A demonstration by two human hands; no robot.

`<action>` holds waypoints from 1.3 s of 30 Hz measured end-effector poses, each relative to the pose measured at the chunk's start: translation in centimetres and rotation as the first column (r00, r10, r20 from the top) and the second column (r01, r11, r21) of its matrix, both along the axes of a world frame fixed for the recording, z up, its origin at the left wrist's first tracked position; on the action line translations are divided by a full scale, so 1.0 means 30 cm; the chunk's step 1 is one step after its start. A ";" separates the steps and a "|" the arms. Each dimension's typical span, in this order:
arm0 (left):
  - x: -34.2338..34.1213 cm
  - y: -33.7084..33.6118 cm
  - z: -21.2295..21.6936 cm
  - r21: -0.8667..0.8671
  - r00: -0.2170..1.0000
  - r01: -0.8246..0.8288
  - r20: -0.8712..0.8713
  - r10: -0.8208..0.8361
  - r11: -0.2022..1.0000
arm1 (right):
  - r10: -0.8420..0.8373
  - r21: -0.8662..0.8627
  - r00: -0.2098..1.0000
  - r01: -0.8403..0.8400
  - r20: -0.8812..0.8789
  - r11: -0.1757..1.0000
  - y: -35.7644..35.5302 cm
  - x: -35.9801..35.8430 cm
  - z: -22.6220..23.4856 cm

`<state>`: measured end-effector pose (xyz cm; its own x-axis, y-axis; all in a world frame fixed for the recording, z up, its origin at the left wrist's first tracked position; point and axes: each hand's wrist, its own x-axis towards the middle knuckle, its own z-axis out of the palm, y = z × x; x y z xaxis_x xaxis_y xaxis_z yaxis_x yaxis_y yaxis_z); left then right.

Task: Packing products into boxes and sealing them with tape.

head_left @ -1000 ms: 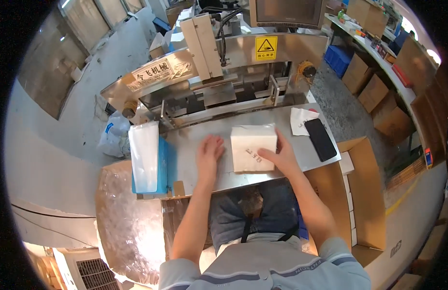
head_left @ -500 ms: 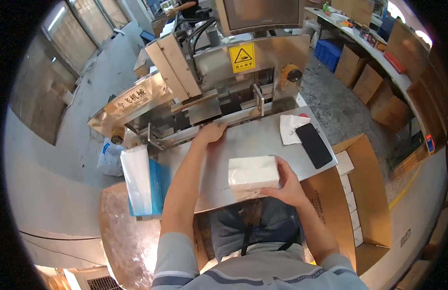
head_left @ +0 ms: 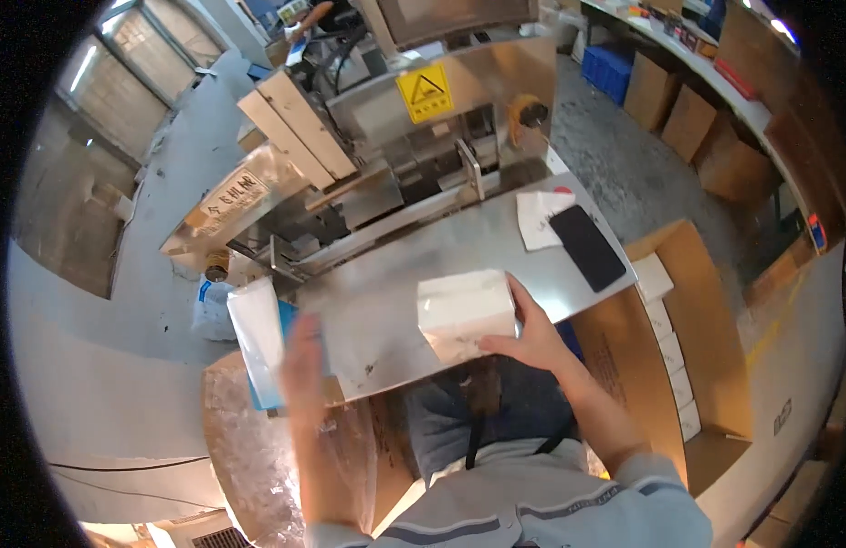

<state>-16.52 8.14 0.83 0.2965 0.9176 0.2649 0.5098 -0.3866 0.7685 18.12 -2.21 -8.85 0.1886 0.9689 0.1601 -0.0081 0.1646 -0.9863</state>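
My right hand point(head_left: 535, 340) grips a white tissue pack point(head_left: 467, 306) by its right end, thumb on the near face and fingers behind. The block-shaped pack is held over the front part of the metal worktable point(head_left: 377, 306), tilted a little. Smeared by motion, my left hand point(head_left: 302, 358) is at the table's left edge, beside the blue holder point(head_left: 288, 315) and the stack of white film bags point(head_left: 256, 320); its fingers cannot be made out. Behind the table stands a metal machine point(head_left: 363, 196) with a slot along its front.
A black phone point(head_left: 587, 247) and a crumpled white wrapper point(head_left: 538, 219) lie at the table's right. An open carton point(head_left: 715, 365) with several white packs stands to the right. Below left is a plastic-lined carton point(head_left: 249, 438). A person point(head_left: 327, 16) works in the background.
My left hand has pulled away from the machine's slot, back and left to the table's edge by the film bags. My right hand still holds the tissue pack, shifted slightly left.
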 end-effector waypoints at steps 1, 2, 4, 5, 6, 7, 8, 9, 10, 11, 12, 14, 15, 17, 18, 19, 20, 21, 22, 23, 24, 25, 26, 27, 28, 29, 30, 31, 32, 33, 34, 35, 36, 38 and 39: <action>-0.171 -0.038 0.034 0.170 0.980 -0.132 -0.124 0.154 0.977 | 0.004 0.005 1.000 -0.005 0.013 1.000 0.005 -0.010 -0.002; -0.247 -0.103 0.077 -0.100 0.896 -0.432 0.068 0.439 0.896 | -0.006 0.007 1.000 0.006 0.017 1.000 0.011 -0.010 -0.015; -0.808 -0.171 -0.023 0.403 0.517 -0.409 -0.637 0.572 0.819 | 0.008 -0.017 1.000 -0.008 -0.008 1.000 0.025 -0.021 0.000; -0.906 -0.233 -0.056 0.333 0.066 -0.687 -0.857 0.511 0.646 | -0.007 -0.052 1.000 0.006 -0.011 0.999 0.012 -0.016 0.004; -0.676 -0.260 0.009 0.482 -0.213 -0.782 -0.803 0.557 0.395 | -0.038 -0.038 0.999 0.036 -0.036 0.999 -0.002 0.005 0.023; -0.799 -0.312 -0.027 0.610 -0.135 -0.683 -0.645 0.752 0.401 | -0.032 -0.015 0.997 0.031 -0.075 0.999 0.005 -0.012 0.029; -0.926 -0.366 -0.074 0.717 -0.008 -0.587 -0.470 0.883 0.376 | -0.029 -0.003 0.994 0.029 -0.108 1.000 0.003 -0.033 0.032; -0.825 -0.345 -0.056 0.513 0.361 -0.688 -0.371 0.855 0.513 | 0.031 -0.014 0.979 -0.035 -0.199 0.999 -0.013 -0.028 0.055; -0.715 -0.354 -0.035 0.275 0.659 -0.681 -0.175 0.732 0.679 | 0.072 -0.075 0.970 -0.091 -0.232 0.993 -0.025 -0.034 0.059; -0.526 -0.377 0.037 0.228 0.753 -0.552 -0.277 0.597 0.802 | 0.083 -0.080 0.993 -0.091 -0.089 0.993 -0.045 -0.052 0.093; -0.333 -0.394 0.086 0.169 0.820 -0.407 -0.365 0.441 0.897 | 0.074 -0.048 0.995 -0.071 0.071 0.996 -0.055 -0.077 0.069; -0.145 -0.336 -0.135 -0.058 0.959 -0.055 0.275 0.069 0.997 | 0.164 0.070 0.986 -0.164 0.018 0.984 -0.106 -0.096 0.083; 0.029 -0.345 -0.167 0.023 0.950 0.162 0.267 -0.162 0.987 | 0.201 0.082 0.979 -0.200 -0.006 0.976 -0.144 -0.096 0.125; 0.349 -0.423 -0.167 -0.250 0.909 0.212 0.406 -0.096 0.945 | 0.208 0.099 0.978 -0.207 -0.007 0.973 -0.234 -0.051 0.164; 0.356 -0.396 -0.293 -0.369 0.900 0.150 0.434 0.027 0.917 | 0.153 0.057 0.987 -0.155 0.050 0.986 -0.271 -0.018 0.151; 0.456 -0.417 -0.230 -0.425 0.903 0.270 0.422 -0.075 0.864 | 0.117 0.001 0.993 -0.117 -0.029 0.993 -0.315 0.035 0.146; 0.568 -0.442 -0.167 -0.480 0.893 0.378 0.414 -0.175 0.792 | 0.079 -0.055 0.991 -0.085 -0.109 0.995 -0.368 0.098 0.141; 0.631 -0.444 -0.155 -0.490 0.911 0.410 0.253 -0.324 0.769 | -0.044 -0.043 0.996 0.047 0.077 0.998 -0.427 0.155 0.106; 0.689 -0.462 -0.141 -0.389 0.878 0.476 0.148 -0.456 0.789 | -0.122 -0.039 0.962 0.135 0.244 0.990 -0.487 0.196 0.104; 0.747 -0.488 -0.123 -0.294 0.823 0.549 0.027 -0.567 0.782 | -0.194 -0.027 0.894 0.223 0.403 0.974 -0.554 0.233 0.112; 0.800 -0.502 -0.107 -0.401 0.763 0.590 -0.008 -0.647 0.701 | -0.123 -0.060 0.823 0.187 0.555 0.980 -0.614 0.272 0.120; 0.842 -0.514 -0.100 -0.424 0.692 0.635 -0.058 -0.719 0.645 | 0.000 -0.168 0.849 0.105 0.529 0.980 -0.658 0.284 0.098; 0.882 -0.527 -0.093 -0.450 0.614 0.673 -0.104 -0.783 0.588 | 0.123 -0.270 0.865 0.015 0.486 0.963 -0.693 0.291 0.076; 0.923 -0.537 -0.080 -0.436 0.523 0.718 -0.178 -0.834 0.543 | 0.087 -0.273 0.925 0.018 0.370 0.962 -0.718 0.294 0.088; 0.952 -0.541 -0.091 -0.444 0.513 0.720 -0.177 -0.840 0.533 | 0.080 -0.279 0.929 0.026 0.362 0.960 -0.736 0.304 0.078; 0.976 -0.543 -0.106 -0.439 0.501 0.740 -0.146 -0.853 0.510 | 0.026 -0.274 0.931 0.081 0.365 0.958 -0.753 0.313 0.068; 0.999 -0.543 -0.117 -0.432 0.492 0.757 -0.116 -0.863 0.490 | -0.026 -0.267 0.929 0.132 0.368 0.954 -0.763 0.326 0.065; 1.020 -0.540 -0.116 -0.439 0.488 0.756 -0.116 -0.865 0.485 | -0.028 -0.272 0.932 0.134 0.362 0.953 -0.777 0.344 0.067; 1.039 -0.538 -0.109 -0.492 0.508 0.739 -0.040 -0.860 0.460 | -0.026 -0.320 0.934 0.147 0.355 0.936 -0.792 0.369 0.076; 1.055 -0.538 -0.108 -0.542 0.532 0.722 0.036 -0.846 0.431 | -0.022 -0.367 0.937 0.158 0.349 0.917 -0.807 0.391 0.081; 1.069 -0.539 -0.114 -0.548 0.532 0.719 0.036 -0.846 0.428 | -0.020 -0.372 0.939 0.156 0.343 0.915 -0.822 0.406 0.072; 1.082 -0.542 -0.121 -0.521 0.533 0.738 0.062 -0.844 0.429 | -0.093 -0.298 0.938 0.199 0.333 0.934 -0.837 0.420 0.060; 1.090 -0.544 -0.127 -0.492 0.533 0.758 0.088 -0.842 0.429 | -0.167 -0.223 0.933 0.245 0.317 0.944 -0.848 0.431 0.050; 1.096 -0.559 -0.178 -0.574 0.695 0.683 0.319 -0.644 0.452 | -0.435 -0.312 0.860 0.349 -0.266 0.883 -0.859 0.457 0.032; 1.123 -0.563 -0.180 -0.597 0.718 0.682 0.438 -0.541 0.422 | -0.441 -0.249 0.806 0.369 -0.394 0.896 -0.858 0.481 0.011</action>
<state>17.18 -8.76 -4.57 0.8754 0.4195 -0.2402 0.2086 0.1204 0.9706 32.54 -27.96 -8.52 0.5833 0.7935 -0.1734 -0.4018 0.0963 -0.9106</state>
